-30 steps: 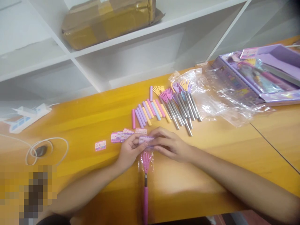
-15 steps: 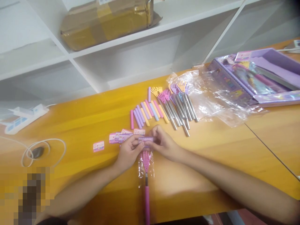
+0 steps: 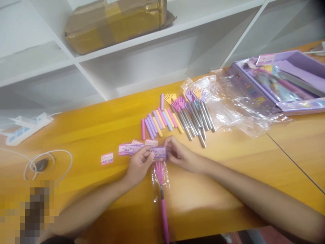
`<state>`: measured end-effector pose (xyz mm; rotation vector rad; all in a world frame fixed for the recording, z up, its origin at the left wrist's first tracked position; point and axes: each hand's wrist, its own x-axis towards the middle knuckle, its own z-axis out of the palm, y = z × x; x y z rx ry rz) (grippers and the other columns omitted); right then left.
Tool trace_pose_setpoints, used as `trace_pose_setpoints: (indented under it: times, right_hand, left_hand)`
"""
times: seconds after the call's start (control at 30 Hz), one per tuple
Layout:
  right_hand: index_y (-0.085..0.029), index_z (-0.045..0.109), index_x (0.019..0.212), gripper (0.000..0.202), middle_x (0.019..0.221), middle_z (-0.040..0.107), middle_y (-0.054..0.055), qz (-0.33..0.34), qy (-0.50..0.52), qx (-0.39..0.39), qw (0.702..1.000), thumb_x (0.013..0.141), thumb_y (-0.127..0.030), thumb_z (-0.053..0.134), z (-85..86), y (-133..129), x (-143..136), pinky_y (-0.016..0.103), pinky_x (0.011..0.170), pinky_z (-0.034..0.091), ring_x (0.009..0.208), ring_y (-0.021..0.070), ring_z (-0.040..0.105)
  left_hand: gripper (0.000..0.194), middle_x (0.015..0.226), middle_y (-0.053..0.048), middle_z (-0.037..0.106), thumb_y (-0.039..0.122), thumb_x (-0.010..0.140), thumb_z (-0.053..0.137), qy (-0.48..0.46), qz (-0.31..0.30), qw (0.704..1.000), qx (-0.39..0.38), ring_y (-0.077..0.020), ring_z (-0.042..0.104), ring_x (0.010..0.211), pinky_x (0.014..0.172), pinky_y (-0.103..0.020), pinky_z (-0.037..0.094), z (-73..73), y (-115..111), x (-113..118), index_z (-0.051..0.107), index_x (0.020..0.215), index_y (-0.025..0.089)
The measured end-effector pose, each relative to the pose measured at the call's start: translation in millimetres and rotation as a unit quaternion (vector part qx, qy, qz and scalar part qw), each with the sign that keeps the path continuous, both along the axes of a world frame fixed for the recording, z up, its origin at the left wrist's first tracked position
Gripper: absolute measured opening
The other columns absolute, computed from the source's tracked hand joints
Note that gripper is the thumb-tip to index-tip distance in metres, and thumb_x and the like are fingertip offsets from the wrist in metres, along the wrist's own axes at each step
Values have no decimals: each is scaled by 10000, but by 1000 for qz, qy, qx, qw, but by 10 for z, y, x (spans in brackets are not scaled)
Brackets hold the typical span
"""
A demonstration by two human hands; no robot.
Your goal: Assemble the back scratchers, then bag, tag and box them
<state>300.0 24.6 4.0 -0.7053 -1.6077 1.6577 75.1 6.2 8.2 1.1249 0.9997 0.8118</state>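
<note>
My left hand [image 3: 140,165] pinches the left end of a small purple printed header card [image 3: 157,152] between thumb and fingers. At the card's right edge my right hand [image 3: 180,155] is closed, its fingertips on that edge. Just below the card lies a pink hand-shaped back scratcher [image 3: 164,217] in a clear plastic sleeve [image 3: 166,179], its head toward the card and its handle toward me. Beside my left hand several printed cards [image 3: 124,149] overlap in a loose pile, and one single card [image 3: 107,158] lies farther left.
Behind my hands lie several coloured handle tubes [image 3: 149,126] and a heap of metal-rod back scratchers [image 3: 195,115]. Clear plastic bags [image 3: 236,115] reach to a purple box [image 3: 302,105]. At left are a power strip [image 3: 27,128] and a coiled cable [image 3: 71,161]. A cardboard box [image 3: 114,27] sits on the shelf.
The card has turned so its printed face shows more, and my right thumb has drawn back to its right edge. The sleeved back scratcher has shifted slightly, its handle swinging right.
</note>
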Motion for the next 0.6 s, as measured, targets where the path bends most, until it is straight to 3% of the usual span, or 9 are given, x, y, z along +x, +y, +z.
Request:
trace_pose_setpoints:
  times: [0.1,0.23,0.27,0.33,0.4,0.5,0.6]
  right_hand:
    - [-225,385,1203,153,1040,617,42,-53,-43,38,997,1070,-230,459,80,-83,-40,318,791,540,892,159,642]
    - [-195,450,1384,336,1176,663,127,-122,-226,19,966,1090,-357,471,253,-473,-125,441,910,556,1017,243,663]
    - [-188,418,1470,466,1180,670,136,-118,-269,12,956,1065,-383,539,278,-610,-145,457,910,557,1015,260,666]
    - [-172,199,1652,826,1153,682,135,-115,-312,9,943,994,-371,657,291,-890,-183,467,888,563,968,271,670]
    - [-181,31,1705,1000,1114,689,114,-125,-319,13,940,962,-322,687,268,-1130,-225,460,876,564,930,262,666]
    - [-242,105,1707,978,1084,704,81,-143,-315,15,938,931,-263,698,212,-1336,-297,472,929,553,955,266,662]
    - [-334,243,1670,923,1018,727,46,-170,-302,-12,938,885,-268,723,159,-1377,-362,482,931,562,964,294,670]
  left_hand:
    - [357,987,-70,819,446,1018,675,30,24,999,21,-219,812,873,904,-354,639,-22,-9,-21,681,1232,160]
    - [320,832,-9,748,424,1031,655,64,42,996,47,-204,789,834,879,-336,627,-69,-41,-57,671,1237,180]
    - [314,792,8,720,421,1031,654,62,46,996,45,-203,788,827,881,-334,625,-81,-45,-62,669,1236,184]
    - [303,765,25,684,423,1032,650,45,48,997,35,-208,797,847,898,-336,622,-98,-48,-62,662,1229,193]
    - [302,805,16,699,432,1029,652,24,47,998,28,-218,805,885,920,-348,623,-107,-45,-57,658,1222,200]
    - [326,874,-16,751,439,1012,675,18,54,998,37,-234,804,907,922,-370,632,-114,-36,-55,660,1239,206]
    - [355,918,-42,783,428,1004,691,21,57,996,71,-252,803,932,914,-388,640,-117,-14,-58,661,1282,210]
